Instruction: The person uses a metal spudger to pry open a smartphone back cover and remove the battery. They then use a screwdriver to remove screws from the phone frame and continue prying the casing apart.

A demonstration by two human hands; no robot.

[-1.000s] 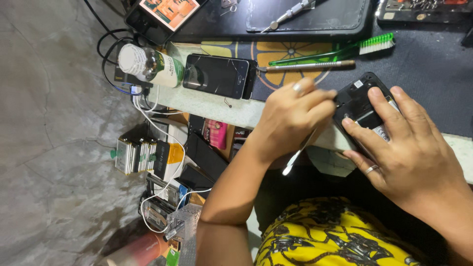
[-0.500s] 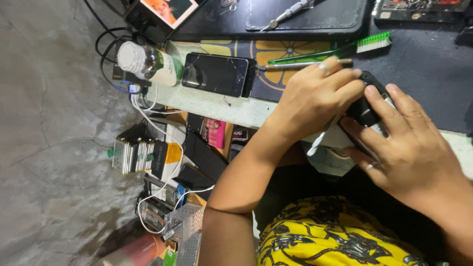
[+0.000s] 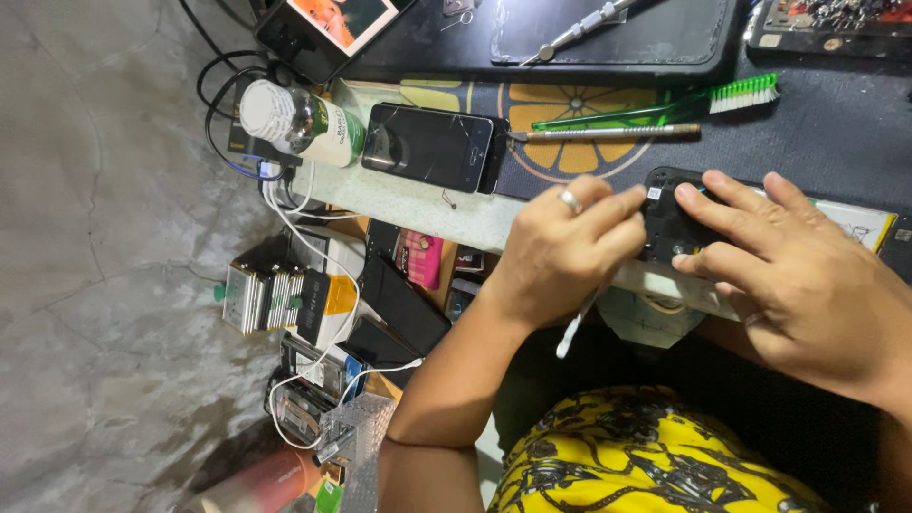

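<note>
Bending over the bench, the person had the left hand [image 3: 560, 252] pinched shut on a thin white tool [image 3: 573, 332]. Its free end stuck out below the fist and its working end was hidden at the edge of the black phone body [image 3: 670, 228]. The right hand [image 3: 788, 275] was clamped on that phone body, fingers spread over its top and thumb against its near side, pinning it at the front edge of the bench [image 3: 427, 204].

It looked to me like a prying or probing step on the opened handset. The next move would call for a steady right-hand hold and light, controlled pressure from the tool.

Just beyond the hands lay a metal-tipped tool [image 3: 608, 133] and a green toothbrush [image 3: 665, 109] on a mat with an orange-slice pattern [image 3: 570, 157]. A second phone with a cracked screen [image 3: 432, 147] lay beside a white-capped bottle [image 3: 299, 119]. Past the bench, white cables [image 3: 313, 313] trailed over boxes and spare handsets above a grey concrete floor [image 3: 95, 237].
</note>
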